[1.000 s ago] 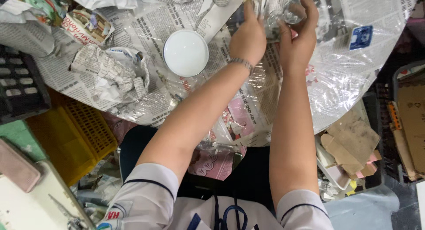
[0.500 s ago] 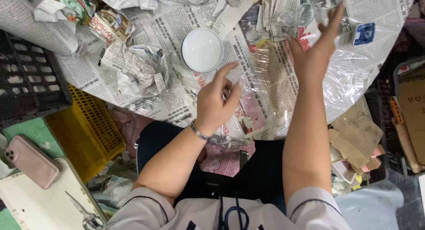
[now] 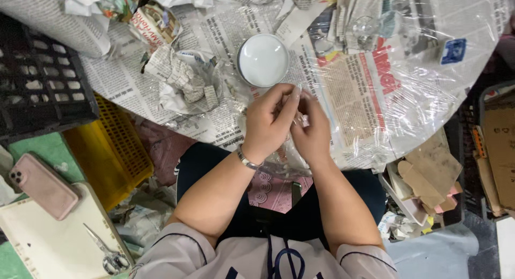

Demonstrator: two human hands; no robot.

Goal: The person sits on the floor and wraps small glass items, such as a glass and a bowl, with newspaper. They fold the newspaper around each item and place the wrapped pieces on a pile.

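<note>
Round newspaper-covered table [image 3: 134,91], yellow crate [image 3: 110,150], black crate [image 3: 37,86], green floor [image 3: 45,150]

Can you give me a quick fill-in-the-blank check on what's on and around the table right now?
1. The white round lid lies on a table covered in ____ under clear film.
2. The left hand wears a metal ____ at the wrist.
3. Both hands meet at the table's near edge, the right hand beside the ____ hand.
4. The scissors lie on a cream board, near a ____ phone.

Missing: newspaper; bracelet; left; pink

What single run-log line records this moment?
left hand: pinching clear wrap | right hand: same wrap | white bowl: just beyond hands | table: newspaper-covered
</note>
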